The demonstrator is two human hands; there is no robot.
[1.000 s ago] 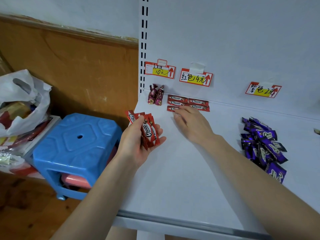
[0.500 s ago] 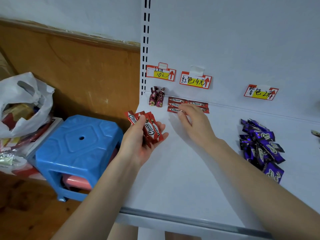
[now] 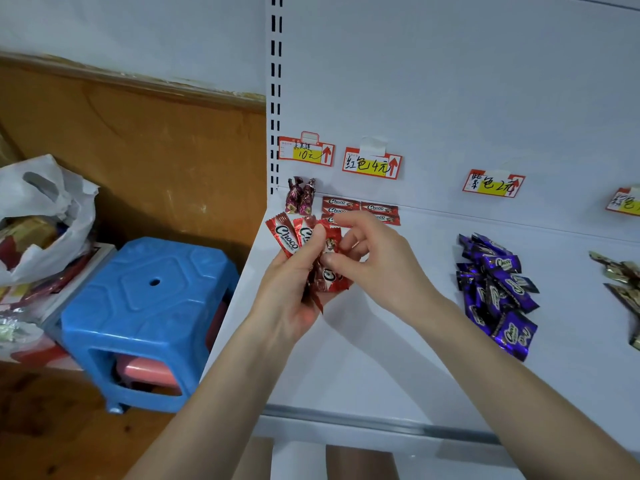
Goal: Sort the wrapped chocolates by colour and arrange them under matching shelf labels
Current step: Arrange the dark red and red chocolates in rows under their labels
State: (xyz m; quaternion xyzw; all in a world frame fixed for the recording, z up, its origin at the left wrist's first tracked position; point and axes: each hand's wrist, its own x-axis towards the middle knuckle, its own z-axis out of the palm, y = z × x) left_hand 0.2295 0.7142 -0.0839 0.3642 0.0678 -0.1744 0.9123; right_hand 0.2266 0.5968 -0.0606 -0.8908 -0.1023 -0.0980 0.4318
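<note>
Red Choco chocolates fanned in my left hand, fingers wrapped round the bunch above the shelf. My right hand pinches one wrapper. Best peel off one only, then lay it flat, flush beside the row under the red label.
</note>
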